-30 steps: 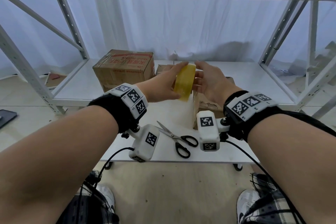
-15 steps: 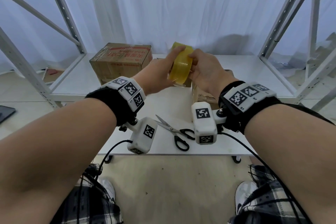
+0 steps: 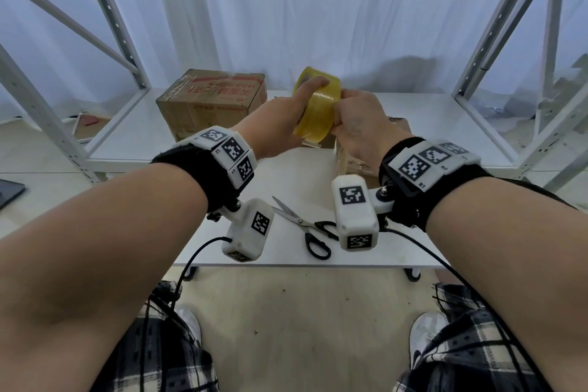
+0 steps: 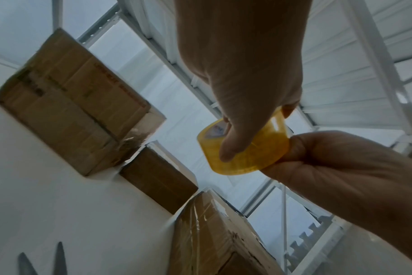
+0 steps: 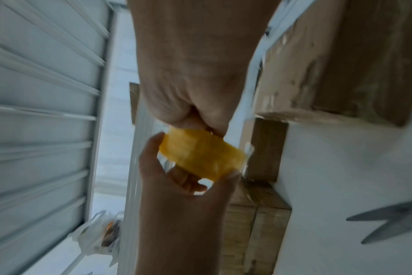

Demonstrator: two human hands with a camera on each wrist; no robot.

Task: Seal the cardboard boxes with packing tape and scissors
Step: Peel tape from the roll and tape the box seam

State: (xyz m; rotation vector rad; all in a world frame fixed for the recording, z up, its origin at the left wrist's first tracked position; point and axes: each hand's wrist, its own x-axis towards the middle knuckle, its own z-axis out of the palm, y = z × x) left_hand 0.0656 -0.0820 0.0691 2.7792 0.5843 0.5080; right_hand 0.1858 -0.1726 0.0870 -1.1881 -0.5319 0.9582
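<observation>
Gripping the tape roll (image 3: 318, 105), both hands apparently pick its edge.

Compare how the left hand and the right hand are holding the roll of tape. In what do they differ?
The left hand wraps the tape roll from its left side, with a finger over the top; the right hand pinches its right edge, fingers curled. The left thumb lies across the roll's face; the right thumb is hidden. Both hold it above the table.

Black wrist straps (image 3: 197, 165) topped with white blocks of black-and-white square markers are worn on both bare forearms. White camera pods (image 3: 354, 213) trailing black cables (image 3: 191, 261) are hung beneath. Checked trousers (image 3: 159, 356) and pale shoes (image 3: 424, 331) are seen below.
</observation>
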